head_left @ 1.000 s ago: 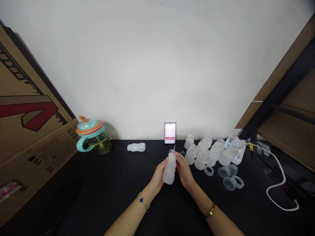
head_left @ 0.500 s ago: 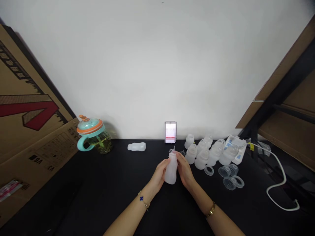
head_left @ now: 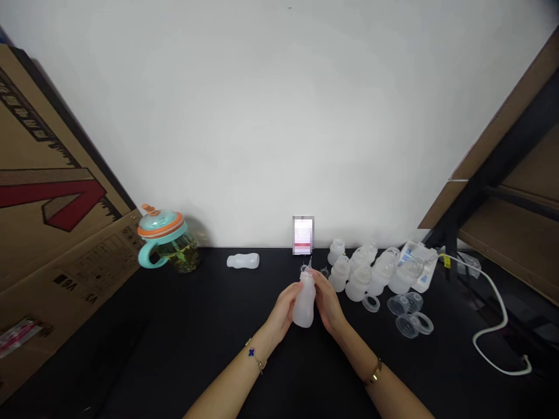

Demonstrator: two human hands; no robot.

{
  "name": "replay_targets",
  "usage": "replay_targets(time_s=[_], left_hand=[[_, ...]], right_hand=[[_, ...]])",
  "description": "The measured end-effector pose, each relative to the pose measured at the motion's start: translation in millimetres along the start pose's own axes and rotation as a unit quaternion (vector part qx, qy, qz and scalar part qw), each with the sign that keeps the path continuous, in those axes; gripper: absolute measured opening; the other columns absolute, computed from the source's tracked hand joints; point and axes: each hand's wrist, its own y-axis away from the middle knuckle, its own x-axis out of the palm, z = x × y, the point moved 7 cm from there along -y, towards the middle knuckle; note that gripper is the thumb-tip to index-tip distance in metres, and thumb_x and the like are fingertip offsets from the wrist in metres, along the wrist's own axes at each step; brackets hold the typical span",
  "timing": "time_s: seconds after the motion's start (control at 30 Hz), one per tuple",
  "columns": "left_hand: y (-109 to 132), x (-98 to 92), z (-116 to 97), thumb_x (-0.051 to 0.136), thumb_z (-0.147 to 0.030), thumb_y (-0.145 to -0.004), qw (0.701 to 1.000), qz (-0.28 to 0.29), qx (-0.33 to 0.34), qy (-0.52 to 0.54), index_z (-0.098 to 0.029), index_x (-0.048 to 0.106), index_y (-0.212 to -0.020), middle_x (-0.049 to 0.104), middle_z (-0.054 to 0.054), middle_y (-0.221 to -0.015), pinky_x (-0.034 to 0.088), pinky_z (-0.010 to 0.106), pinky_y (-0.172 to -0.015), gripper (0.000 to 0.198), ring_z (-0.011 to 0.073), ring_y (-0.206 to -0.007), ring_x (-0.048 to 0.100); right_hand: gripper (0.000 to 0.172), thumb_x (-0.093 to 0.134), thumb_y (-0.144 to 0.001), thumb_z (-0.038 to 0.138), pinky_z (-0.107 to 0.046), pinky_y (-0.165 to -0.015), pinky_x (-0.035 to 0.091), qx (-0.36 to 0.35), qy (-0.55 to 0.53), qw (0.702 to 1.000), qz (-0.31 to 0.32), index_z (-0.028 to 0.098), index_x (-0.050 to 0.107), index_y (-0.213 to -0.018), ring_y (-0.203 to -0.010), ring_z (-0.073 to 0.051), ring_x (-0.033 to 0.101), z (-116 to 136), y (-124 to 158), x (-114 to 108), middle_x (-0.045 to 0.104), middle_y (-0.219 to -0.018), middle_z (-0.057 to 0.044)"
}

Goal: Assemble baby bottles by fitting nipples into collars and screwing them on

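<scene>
A frosted, waisted baby bottle (head_left: 304, 305) is held in front of me, its neck tilted away toward the wall. My left hand (head_left: 283, 308) wraps its left side, thumb on the upper body. On the other side my right hand (head_left: 327, 301) grips near the neck, with its fingertips close to the bottle's mouth. A small clear pointed piece (head_left: 310, 263) shows just past the neck; whether my fingers hold it I cannot tell. Another frosted bottle (head_left: 243, 261) lies on its side to the left, apart from both hands.
Several small bottles (head_left: 358, 283) stand grouped at the right, with clear caps (head_left: 407, 326) and a ring (head_left: 371, 302) before them. A phone (head_left: 303, 235) leans on the wall. A teal-lidded jug (head_left: 183, 253) stands left, beside a cardboard box (head_left: 82, 291). A white cable (head_left: 502, 302) curls at right.
</scene>
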Motion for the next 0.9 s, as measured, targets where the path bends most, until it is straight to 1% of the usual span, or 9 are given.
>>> replay_targets(time_s=[0.13, 0.37, 0.53, 0.7, 0.9], left_hand=[[-0.6, -0.7, 0.2, 0.082, -0.046, -0.073, 1.0, 0.003, 0.003, 0.007, -0.016, 0.073, -0.092, 0.072, 0.004, -0.083, 0.043, 0.026, -0.066, 0.036, 0.0161, -0.074, 0.063], [-1.9, 0.0, -1.3, 0.082, -0.047, -0.073, 1.0, 0.008, 0.013, 0.004, -0.016, 0.073, -0.098, 0.073, 0.006, -0.088, 0.042, 0.027, -0.069, 0.041, 0.0179, -0.079, 0.063], [0.5, 3.3, -3.2, 0.08, -0.049, -0.074, 1.0, 0.017, 0.012, -0.005, -0.015, 0.073, -0.098, 0.072, 0.006, -0.088, 0.042, 0.028, -0.068, 0.042, 0.0193, -0.079, 0.064], [1.3, 0.5, -2.6, 0.083, -0.048, -0.07, 1.0, -0.006, 0.007, -0.005, -0.015, 0.073, -0.092, 0.071, 0.004, -0.082, 0.041, 0.027, -0.066, 0.041, 0.0172, -0.075, 0.062], [1.1, 0.3, -2.2, 0.083, -0.045, -0.071, 1.0, -0.008, 0.008, 0.003, -0.016, 0.073, -0.094, 0.072, 0.004, -0.084, 0.042, 0.026, -0.067, 0.038, 0.0167, -0.075, 0.061]], right_hand=[[0.037, 0.074, -0.078, 0.055, -0.039, -0.084, 0.048, 0.003, -0.005, 1.0, -0.007, 0.027, 0.077, -0.101, -0.102, -0.029, 0.063, -3.6, -1.7, -2.6, 0.075, -0.104, -0.004], [0.042, 0.071, -0.08, 0.058, -0.041, -0.09, 0.046, 0.018, -0.025, 1.0, 0.001, 0.025, 0.078, -0.104, -0.108, -0.03, 0.062, -6.7, -4.0, -1.6, 0.075, -0.107, -0.005], [0.037, 0.071, -0.081, 0.055, -0.04, -0.088, 0.046, 0.013, -0.023, 1.0, 0.002, 0.025, 0.078, -0.101, -0.105, -0.03, 0.063, -3.5, -2.5, 0.5, 0.076, -0.104, -0.005], [0.035, 0.074, -0.079, 0.054, -0.038, -0.086, 0.046, 0.0, -0.011, 1.0, 0.005, 0.027, 0.077, -0.101, -0.105, -0.029, 0.062, 1.7, -0.2, 1.9, 0.075, -0.106, -0.003], [0.034, 0.078, -0.076, 0.051, -0.037, -0.085, 0.047, -0.003, -0.006, 1.0, 0.009, 0.027, 0.076, -0.101, -0.105, -0.029, 0.06, 6.9, 2.3, 5.2, 0.073, -0.106, -0.003]])
